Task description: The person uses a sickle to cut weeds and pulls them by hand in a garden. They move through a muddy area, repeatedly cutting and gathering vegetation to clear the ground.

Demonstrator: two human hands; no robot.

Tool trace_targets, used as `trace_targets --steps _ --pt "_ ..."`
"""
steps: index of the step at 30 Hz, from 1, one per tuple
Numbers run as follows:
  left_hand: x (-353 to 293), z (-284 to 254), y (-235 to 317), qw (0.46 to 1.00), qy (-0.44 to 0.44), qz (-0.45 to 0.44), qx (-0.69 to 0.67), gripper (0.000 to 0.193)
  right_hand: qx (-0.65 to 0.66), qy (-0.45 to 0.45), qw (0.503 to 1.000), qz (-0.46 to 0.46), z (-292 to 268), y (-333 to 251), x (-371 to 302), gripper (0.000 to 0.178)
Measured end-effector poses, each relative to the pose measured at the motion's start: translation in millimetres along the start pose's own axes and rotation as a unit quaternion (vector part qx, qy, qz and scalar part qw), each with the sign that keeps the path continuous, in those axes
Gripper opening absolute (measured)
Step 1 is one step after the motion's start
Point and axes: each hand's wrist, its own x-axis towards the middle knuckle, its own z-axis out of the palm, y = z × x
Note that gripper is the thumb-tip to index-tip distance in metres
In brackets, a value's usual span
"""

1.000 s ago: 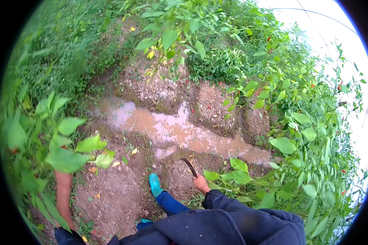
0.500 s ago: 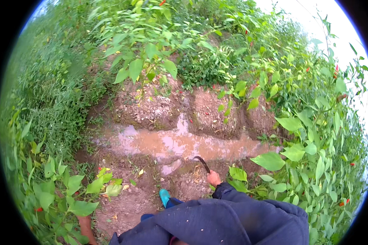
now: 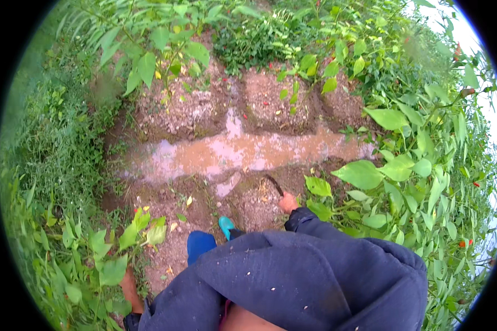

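Note:
My right hand (image 3: 288, 203) is closed round the handle of a sickle (image 3: 275, 186), held low over the soil. The sickle's dark, narrow blade curves up and left towards the edge of a muddy water channel (image 3: 215, 155). At the lower left my bare left forearm (image 3: 130, 290) shows below dark sleeve cloth. Broad green pepper leaves (image 3: 113, 271) cover the left hand, so its fingers are hidden. My teal boot (image 3: 226, 227) rests on the bare soil.
Raised soil beds (image 3: 176, 113) with pepper plants and fallen red peppers lie beyond the channel. A leafy pepper plant (image 3: 364, 175) crowds my right side, close to the right hand. Dense weeds (image 3: 61, 149) fill the left.
The view has tipped downward, so channel and beds sit higher and more of my jacket shows. A blue-clad leg has come into fuller view. The sickle stays in my right hand.

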Motion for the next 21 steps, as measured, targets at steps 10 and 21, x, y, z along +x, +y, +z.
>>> trace_targets --steps 10,21 --pt "31 -30 -9 0.992 0.034 0.101 0.075 0.017 -0.062 0.08 0.995 0.01 1 59 5 0.027" --pt "10 -13 -11 0.974 -0.048 0.156 0.157 0.014 -0.411 -0.176 0.893 -0.04 -19 100 23 0.024"
